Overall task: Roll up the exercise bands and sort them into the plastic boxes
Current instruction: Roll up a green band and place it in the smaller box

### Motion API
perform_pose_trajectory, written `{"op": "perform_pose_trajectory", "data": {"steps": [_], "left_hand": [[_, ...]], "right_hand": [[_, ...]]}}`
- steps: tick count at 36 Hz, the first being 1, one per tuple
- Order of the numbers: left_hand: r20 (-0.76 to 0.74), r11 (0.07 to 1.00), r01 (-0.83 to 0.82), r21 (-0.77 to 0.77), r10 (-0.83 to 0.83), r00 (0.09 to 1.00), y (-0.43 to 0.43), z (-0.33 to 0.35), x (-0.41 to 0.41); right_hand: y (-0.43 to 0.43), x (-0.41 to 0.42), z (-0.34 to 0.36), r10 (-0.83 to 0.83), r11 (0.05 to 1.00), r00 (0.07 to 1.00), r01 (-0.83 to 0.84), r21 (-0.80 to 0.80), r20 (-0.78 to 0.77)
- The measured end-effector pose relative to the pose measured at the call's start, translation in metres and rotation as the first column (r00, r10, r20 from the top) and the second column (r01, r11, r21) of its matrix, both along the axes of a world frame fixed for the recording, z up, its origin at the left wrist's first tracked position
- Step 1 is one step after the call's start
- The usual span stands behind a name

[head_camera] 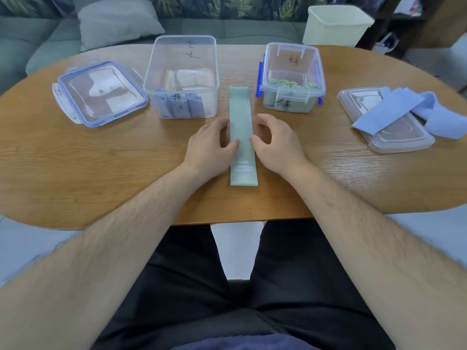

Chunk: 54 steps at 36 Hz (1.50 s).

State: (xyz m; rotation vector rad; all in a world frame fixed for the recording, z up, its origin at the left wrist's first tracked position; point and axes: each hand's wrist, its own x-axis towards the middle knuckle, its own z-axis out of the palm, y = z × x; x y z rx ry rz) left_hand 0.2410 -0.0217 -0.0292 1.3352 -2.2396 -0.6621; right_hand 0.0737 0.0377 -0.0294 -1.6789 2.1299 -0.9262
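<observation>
A pale green exercise band (242, 114) lies flat and lengthwise in the middle of the wooden table (101, 178). My left hand (211, 145) rests on its left edge, thumb touching the band. My right hand (276, 144) sits at its right edge with fingers loosely curled, thumb on the band. The left clear box (183, 56) holds rolled blue bands (180, 106). The right clear box (293, 61) holds several rolled green bands (290, 88). Loose flat blue bands (401, 109) lie at the right.
A clear lid with blue rim (98, 93) lies left of the boxes. A second clear lid (394, 137) sits under the loose blue bands. A cream bin (336, 25) and a sofa with a grey cushion (116, 20) stand behind the table.
</observation>
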Motion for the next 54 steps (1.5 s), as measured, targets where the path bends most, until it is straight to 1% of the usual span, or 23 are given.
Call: {"op": "perform_pose_trajectory", "data": {"steps": [2,6,10,12,14,16,19,21,25,28,30,33,35,38,40,44,48,54], "left_hand": [[0.012,1.0,0.0,0.024,-0.001,1.0,-0.007,0.001,-0.004],[0.012,1.0,0.009,0.03,-0.009,1.0,-0.014,-0.001,-0.006],[-0.019,1.0,0.017,0.002,-0.016,1.0,-0.006,0.0,0.0],[-0.01,1.0,0.024,-0.017,-0.024,1.0,0.0,-0.001,0.009],[0.022,0.998,0.049,-0.039,-0.048,0.999,0.008,-0.004,0.023],[0.038,0.994,0.093,-0.064,-0.091,0.995,0.018,-0.008,0.033],[0.058,0.982,0.166,-0.091,-0.161,0.985,0.031,-0.013,0.036],[0.082,0.978,0.185,-0.099,-0.177,0.981,0.034,-0.014,0.035],[0.067,0.98,0.174,-0.095,-0.168,0.984,0.039,-0.013,0.042],[0.138,0.966,0.233,-0.111,-0.218,0.966,0.045,-0.012,0.047],[0.158,0.964,0.24,-0.115,-0.221,0.962,0.049,-0.012,0.048],[0.078,0.964,0.23,-0.135,-0.221,0.972,0.053,-0.012,0.053],[0.009,0.943,0.278,-0.184,-0.281,0.96,0.057,-0.014,0.058],[-0.002,0.884,0.395,-0.249,-0.409,0.913,0.062,-0.015,0.061],[0.006,0.856,0.436,-0.277,-0.452,0.892,0.063,-0.015,0.06],[-0.008,0.852,0.44,-0.283,-0.461,0.887,0.063,-0.012,0.061],[-0.006,0.863,0.43,-0.266,-0.448,0.894,0.063,-0.014,0.061],[-0.013,0.895,0.401,-0.195,-0.411,0.911,0.061,-0.016,0.06]], "right_hand": [[-0.006,0.001,0.002,0.003,1.0,1.0,-0.003,0.026,-0.013],[-0.01,0.003,0.003,0.033,0.999,0.999,-0.034,0.03,0.018],[0.003,0.005,0.002,-0.011,0.999,0.997,0.014,-0.042,0.079],[0.016,0.005,0.002,-0.023,0.997,0.994,0.032,-0.077,0.109],[0.031,0.006,0.0,0.003,0.998,0.996,0.004,-0.07,0.09],[0.043,0.009,-0.002,0.04,0.997,0.998,-0.038,-0.062,0.037],[0.051,0.015,-0.002,0.083,0.995,0.997,-0.083,-0.048,-0.012],[0.052,0.019,0.001,0.082,0.996,0.997,-0.083,-0.028,-0.008],[0.063,0.021,0.004,0.081,0.995,0.996,-0.079,-0.054,0.024],[0.071,0.021,0.0,0.133,0.991,0.991,-0.133,-0.022,-0.008],[0.075,0.022,-0.001,0.157,0.987,0.988,-0.157,-0.025,-0.012],[0.084,0.023,0.0,0.142,0.986,0.99,-0.141,-0.093,0.003],[0.09,0.024,0.0,0.156,0.978,0.988,-0.153,-0.144,0.011],[0.094,0.026,-0.002,0.237,0.958,0.971,-0.24,-0.156,-0.039],[0.094,0.026,-0.004,0.265,0.949,0.961,-0.275,-0.155,-0.081],[0.095,0.025,-0.005,0.287,0.934,0.954,-0.299,-0.197,-0.089],[0.095,0.024,-0.005,0.342,0.919,0.935,-0.354,-0.171,-0.095],[0.092,0.023,-0.002,0.357,0.923,0.93,-0.365,-0.124,-0.083]]}}
